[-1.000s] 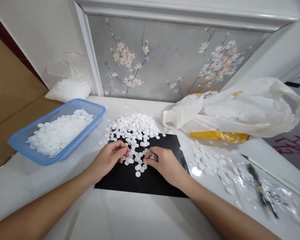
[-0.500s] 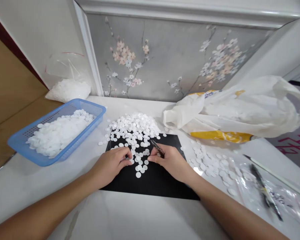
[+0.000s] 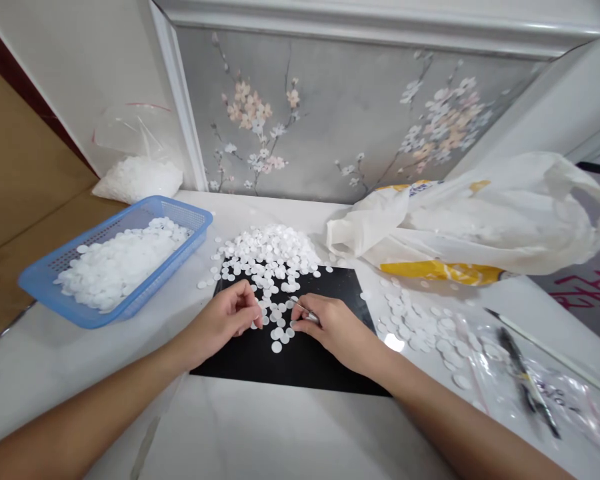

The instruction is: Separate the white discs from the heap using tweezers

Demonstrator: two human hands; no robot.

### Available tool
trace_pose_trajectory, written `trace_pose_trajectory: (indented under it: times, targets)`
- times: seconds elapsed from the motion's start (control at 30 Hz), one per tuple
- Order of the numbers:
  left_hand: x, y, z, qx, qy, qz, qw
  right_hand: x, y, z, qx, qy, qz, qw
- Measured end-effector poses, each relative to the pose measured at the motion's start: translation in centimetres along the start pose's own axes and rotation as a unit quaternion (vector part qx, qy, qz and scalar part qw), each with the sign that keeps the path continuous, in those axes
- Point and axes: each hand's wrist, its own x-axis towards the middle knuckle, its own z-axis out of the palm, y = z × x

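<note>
A black mat (image 3: 305,370) lies on the white table with small white discs (image 3: 277,333) scattered over its middle. My left hand (image 3: 227,313) hovers at the left of these discs, fingers curled and pinched; whatever is between the fingertips is hidden or too small to name. From the right, my right hand (image 3: 333,327) is closed around slim metal tweezers (image 3: 310,316), their tip pointing left over the discs. Behind both hands rises a heap of more white discs (image 3: 275,243), spilling over the mat's far edge.
At the left stands a blue basket (image 3: 87,320) of white discs, with a clear bag (image 3: 140,177) of white pieces behind. On the right are a white plastic bag (image 3: 460,227), loose discs (image 3: 415,320), a black pen (image 3: 527,380) and a flat clear bag (image 3: 570,407).
My left hand has lifted slightly and turned, its fingers curling more. The tweezers have swung lower and flatter in my right hand. The black mat's near edge has shifted slightly left.
</note>
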Motion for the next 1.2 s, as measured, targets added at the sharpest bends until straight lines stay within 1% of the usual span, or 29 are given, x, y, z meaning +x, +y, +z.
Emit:
trace_pose_trajectory:
  times: [0.07,0.13,0.2,0.27,0.33,0.37,0.47,0.53,0.63,0.73,0.8,0.87,1.0,1.1,1.2]
  targets:
    - [0.0,-0.1,-0.1,-0.073,-0.021,-0.026,0.997,0.0,-0.1,-0.1,0.005,0.002,-0.001,1.000]
    - [0.0,-0.1,-0.1,-0.068,-0.020,-0.023,0.997,0.0,-0.2,-0.2,0.007,0.010,0.004,1.000]
    - [-0.1,-0.1,0.1,0.003,-0.020,-0.002,1.000,-0.1,-0.3,-0.5,0.009,-0.004,0.010,1.000]
    - [-0.3,-0.1,0.5,0.106,-0.024,0.024,0.994,-0.2,-0.3,-0.9,0.025,-0.058,0.012,0.998]
    - [-0.5,0.0,0.9,0.199,-0.027,0.056,0.978,-0.3,-0.3,-1.3,0.048,-0.104,0.014,0.993]
    - [-0.6,0.0,1.1,0.232,-0.027,0.074,0.969,-0.4,-0.3,-1.6,0.057,-0.105,0.020,0.993]
    - [-0.5,-0.3,1.6,0.294,-0.032,0.119,0.948,-0.3,-0.2,-2.0,0.068,-0.049,0.051,0.995]
    - [-0.3,-0.6,1.7,0.324,-0.039,0.139,0.935,-0.3,-0.2,-1.9,0.067,-0.030,0.055,0.996]
    - [0.0,-1.2,1.7,0.372,-0.043,0.164,0.912,-0.2,-0.3,-1.1,0.068,-0.054,0.060,0.994]
    - [0.1,-1.4,1.6,0.408,-0.040,0.185,0.893,-0.4,-0.4,-0.5,0.038,-0.074,0.073,0.994]
    - [0.1,-1.4,1.4,0.421,-0.033,0.195,0.885,-0.5,-0.5,-0.4,0.020,-0.076,0.067,0.995]
    - [0.0,-1.3,1.3,0.419,-0.025,0.193,0.887,-0.6,-0.6,-0.7,0.024,-0.070,0.061,0.995]
    - [-0.1,-1.2,1.3,0.395,-0.024,0.175,0.901,-0.6,-0.7,-1.2,0.060,-0.041,0.051,0.996]
    - [-0.2,-1.1,1.3,0.408,-0.034,0.161,0.898,-0.5,-0.8,-0.8,0.058,-0.056,0.040,0.996]
    - [-0.1,-0.8,1.1,0.405,-0.042,0.128,0.904,-0.5,-0.9,-0.3,0.043,-0.061,0.033,0.997]
